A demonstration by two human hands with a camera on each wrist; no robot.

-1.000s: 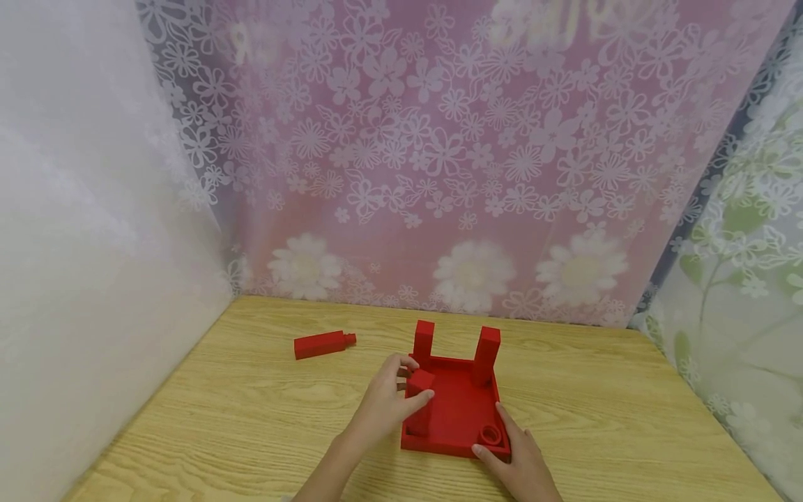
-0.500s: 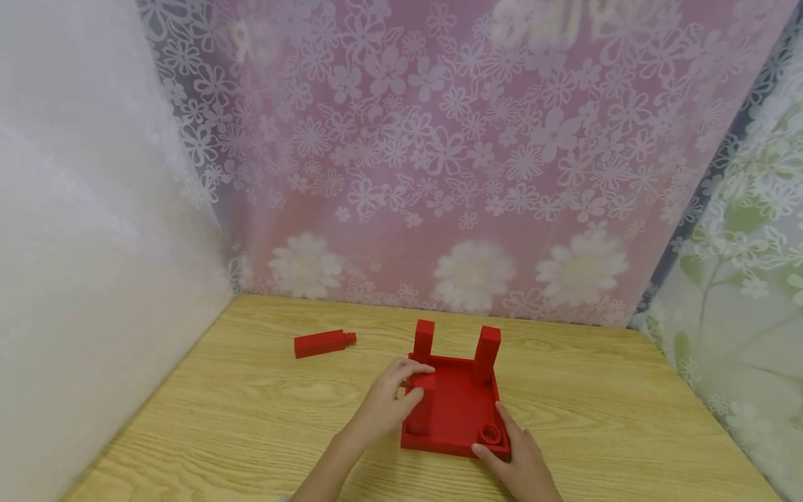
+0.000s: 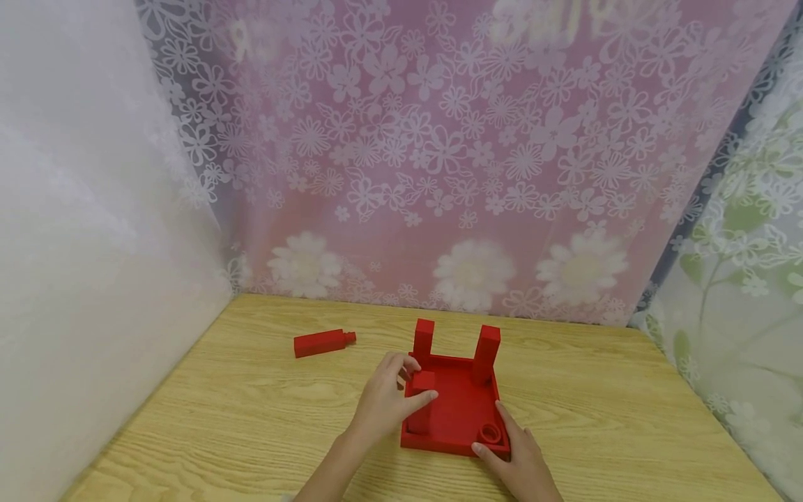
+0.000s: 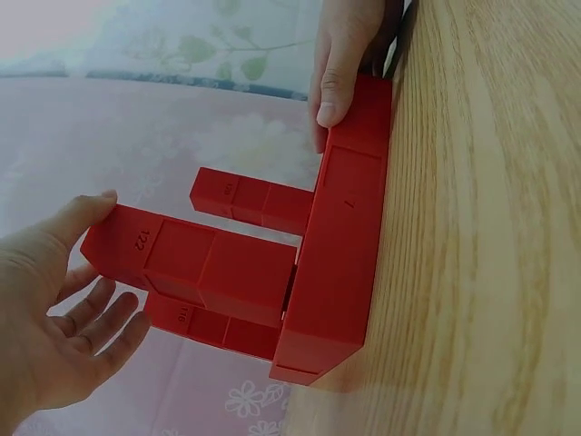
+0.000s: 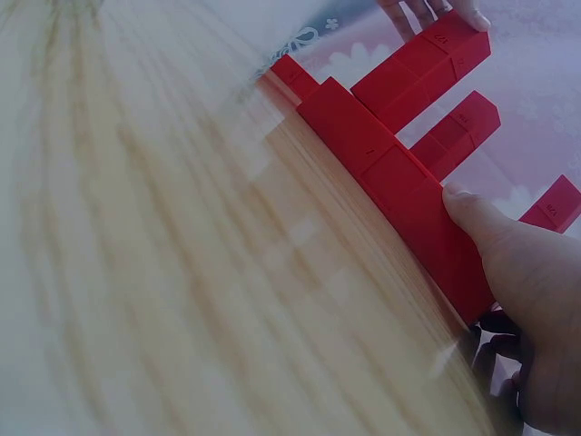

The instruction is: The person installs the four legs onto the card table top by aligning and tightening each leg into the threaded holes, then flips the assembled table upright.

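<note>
A red tray-shaped base (image 3: pixel 453 415) lies on the table with several square red legs on it. My left hand (image 3: pixel 384 397) holds the top of the near-left red leg (image 4: pixel 195 254), marked 122, between thumb and forefinger; its other fingers hang loose beside it. My right hand (image 3: pixel 523 457) grips the base's near-right corner, thumb on the front wall and fingers along the right side. In that corner sits a round ring socket (image 3: pixel 490 434). The far-left leg (image 3: pixel 424 340) and far-right leg (image 3: pixel 486 354) stand upright at the back corners.
Another red leg (image 3: pixel 321 343) with a narrower round end lies on the wood-grain table (image 3: pixel 251 404), left of and behind the base. A pink flowered curtain (image 3: pixel 401 174) hangs at the back, with a white sheet (image 3: pixel 94 244) on the left.
The near-left leg's top has turned from a corner-on angle to square with the base. My left fingers shifted round it, thumb drawn back then forward. The right hand stays put.
</note>
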